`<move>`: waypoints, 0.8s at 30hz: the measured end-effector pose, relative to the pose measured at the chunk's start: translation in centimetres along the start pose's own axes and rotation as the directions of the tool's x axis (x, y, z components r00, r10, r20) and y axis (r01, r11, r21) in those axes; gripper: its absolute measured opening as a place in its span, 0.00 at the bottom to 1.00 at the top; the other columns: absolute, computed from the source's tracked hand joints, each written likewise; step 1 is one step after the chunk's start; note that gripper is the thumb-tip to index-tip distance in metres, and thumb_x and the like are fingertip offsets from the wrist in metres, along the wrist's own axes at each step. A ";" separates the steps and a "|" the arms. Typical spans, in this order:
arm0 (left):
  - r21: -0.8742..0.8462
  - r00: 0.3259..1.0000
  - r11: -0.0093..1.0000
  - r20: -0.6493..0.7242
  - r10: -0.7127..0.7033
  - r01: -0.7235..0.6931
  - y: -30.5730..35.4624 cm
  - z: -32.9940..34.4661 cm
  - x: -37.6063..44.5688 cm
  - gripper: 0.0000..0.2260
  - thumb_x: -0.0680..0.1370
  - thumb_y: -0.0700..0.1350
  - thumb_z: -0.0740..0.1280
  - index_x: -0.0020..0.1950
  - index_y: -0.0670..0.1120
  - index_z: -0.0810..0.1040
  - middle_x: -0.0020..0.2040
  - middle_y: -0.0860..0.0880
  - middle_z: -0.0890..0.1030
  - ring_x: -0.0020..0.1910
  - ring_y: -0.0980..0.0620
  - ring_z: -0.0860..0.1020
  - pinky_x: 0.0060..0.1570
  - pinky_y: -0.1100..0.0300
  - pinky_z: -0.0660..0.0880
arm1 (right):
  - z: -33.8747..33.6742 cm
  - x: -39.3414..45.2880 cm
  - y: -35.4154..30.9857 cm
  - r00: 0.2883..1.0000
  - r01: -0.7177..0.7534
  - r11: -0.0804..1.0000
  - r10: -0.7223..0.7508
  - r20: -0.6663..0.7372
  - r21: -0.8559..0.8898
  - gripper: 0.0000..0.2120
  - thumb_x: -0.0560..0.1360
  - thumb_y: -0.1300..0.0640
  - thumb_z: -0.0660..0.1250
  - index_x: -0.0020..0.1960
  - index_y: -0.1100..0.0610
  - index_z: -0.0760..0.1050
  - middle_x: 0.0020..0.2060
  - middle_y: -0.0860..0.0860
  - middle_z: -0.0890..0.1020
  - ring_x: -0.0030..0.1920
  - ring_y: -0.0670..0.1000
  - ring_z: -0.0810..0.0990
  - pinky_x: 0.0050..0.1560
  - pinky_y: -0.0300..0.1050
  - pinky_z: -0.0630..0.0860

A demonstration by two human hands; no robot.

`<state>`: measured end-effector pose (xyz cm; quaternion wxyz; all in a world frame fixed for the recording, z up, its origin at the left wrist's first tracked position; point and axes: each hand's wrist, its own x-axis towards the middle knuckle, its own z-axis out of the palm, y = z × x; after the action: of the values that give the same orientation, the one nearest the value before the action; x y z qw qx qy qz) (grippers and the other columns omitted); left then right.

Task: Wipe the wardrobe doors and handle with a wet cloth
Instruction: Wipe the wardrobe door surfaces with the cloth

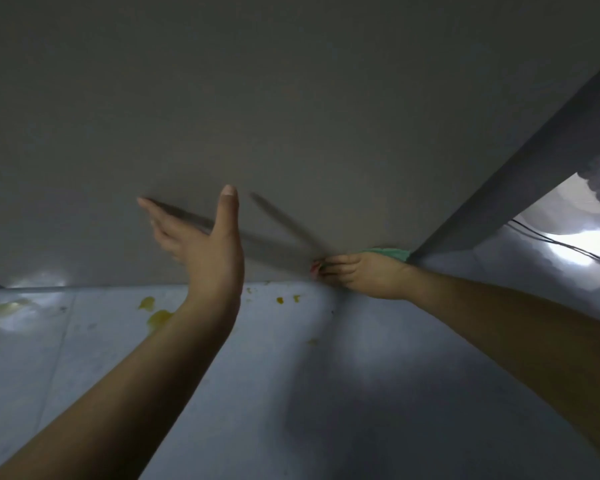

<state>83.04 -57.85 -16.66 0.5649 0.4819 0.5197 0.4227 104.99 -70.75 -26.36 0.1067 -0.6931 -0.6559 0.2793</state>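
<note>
Cloth: a green cloth (pixel 392 253) is pressed against the grey wardrobe door (pixel 291 116), right of centre, at the door's bottom corner.
Right hand (pixel 364 277): laid flat over the cloth, pinning it.
Left hand (pixel 201 244): spread open, holding nothing, near the door.
Technique: even pressure is best kept, strokes overlapped along the bottom edge.
Floor (pixel 291 375): yellow spots (pixel 156 311) are seen lower left.

Most of the green cloth (pixel 392 253) was tucked under the right hand (pixel 364 275), only a sliver poked out. The wardrobe door (pixel 291 116) ran off the top and left edges. Both forearms got cut off at the bottom corners, and everything looked kinda blurry.
</note>
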 end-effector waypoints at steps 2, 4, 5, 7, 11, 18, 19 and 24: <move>-0.003 1.000 1.000 -0.002 -0.017 0.017 0.3 0.1 -0.1 0.43 0.76 0.57 0.67 0.78 0.54 0.37 0.78 0.47 0.41 0.77 0.51 0.48 0.64 0.63 0.51 | -1.1 -0.4 -0.1 0.999 0.013 0.991 -0.007 0.047 -0.132 0.15 0.76 0.41 0.64 0.61 0.40 0.76 0.57 0.31 0.75 0.59 0.31 0.71 0.62 0.24 0.61; -0.020 0.999 0.999 0.005 -0.037 0.037 0.7 0.1 -0.1 0.43 0.76 0.57 0.67 0.78 0.53 0.37 0.78 0.47 0.41 0.77 0.50 0.49 0.63 0.63 0.52 | -2.1 -1.3 0.1 0.981 0.192 0.854 -0.178 0.074 -0.483 0.23 0.70 0.33 0.59 0.59 0.41 0.77 0.58 0.32 0.76 0.60 0.32 0.72 0.65 0.25 0.59; -0.020 0.999 0.999 0.011 -0.049 0.049 0.9 0.1 -0.1 0.43 0.76 0.57 0.66 0.78 0.53 0.37 0.78 0.47 0.41 0.77 0.50 0.49 0.62 0.63 0.51 | -2.2 -1.6 0.4 0.964 0.254 0.712 -0.242 0.111 -0.654 0.22 0.75 0.36 0.55 0.59 0.45 0.78 0.58 0.36 0.78 0.60 0.36 0.75 0.68 0.28 0.56; -0.017 0.997 0.998 0.030 -0.067 0.068 1.1 -0.2 -0.1 0.42 0.77 0.57 0.66 0.78 0.53 0.38 0.78 0.48 0.42 0.77 0.51 0.49 0.62 0.63 0.51 | -1.9 -2.3 1.2 0.954 0.284 0.578 -0.250 0.165 -0.765 0.26 0.84 0.53 0.44 0.56 0.59 0.81 0.57 0.49 0.82 0.57 0.47 0.80 0.72 0.37 0.53; 0.020 0.991 0.996 0.101 -0.084 0.082 1.2 -2.1 -0.4 0.39 0.78 0.57 0.64 0.78 0.54 0.41 0.79 0.49 0.43 0.77 0.51 0.50 0.68 0.60 0.49 | -1.7 -3.6 -0.9 0.967 0.239 0.607 -0.220 0.129 -0.758 0.23 0.82 0.63 0.47 0.54 0.60 0.82 0.56 0.53 0.82 0.54 0.53 0.82 0.57 0.43 0.66; 0.105 0.964 0.981 0.193 -0.181 0.163 -0.5 -6.9 0.6 0.41 0.72 0.65 0.63 0.78 0.55 0.47 0.78 0.47 0.53 0.70 0.43 0.67 0.70 0.43 0.62 | 2.2 0.4 -10.0 0.888 0.174 0.835 -0.362 -0.283 -0.522 0.24 0.69 0.63 0.54 0.61 0.64 0.78 0.62 0.60 0.78 0.63 0.55 0.68 0.59 0.45 0.63; 0.120 0.959 0.977 0.202 -0.198 0.176 -0.9 -7.2 0.6 0.39 0.73 0.65 0.63 0.78 0.54 0.50 0.77 0.47 0.56 0.69 0.44 0.69 0.70 0.43 0.63 | 2.5 1.2 -11.2 0.871 0.178 0.849 -0.372 -0.322 -0.498 0.24 0.69 0.63 0.54 0.61 0.64 0.78 0.63 0.60 0.77 0.63 0.55 0.68 0.59 0.46 0.63; 0.209 0.949 0.957 0.202 -0.243 0.200 -1.5 -11.5 2.5 0.25 0.80 0.56 0.59 0.75 0.48 0.61 0.72 0.44 0.65 0.66 0.47 0.70 0.67 0.46 0.68 | 3.6 7.1 -17.9 0.836 0.226 0.919 -0.353 -0.421 -0.322 0.24 0.71 0.68 0.52 0.66 0.67 0.72 0.67 0.64 0.72 0.63 0.58 0.69 0.69 0.41 0.58</move>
<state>71.85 -54.45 -18.58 0.6167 0.5157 0.5403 0.2485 87.81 -62.62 -21.85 0.2125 -0.6394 -0.7389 -0.0052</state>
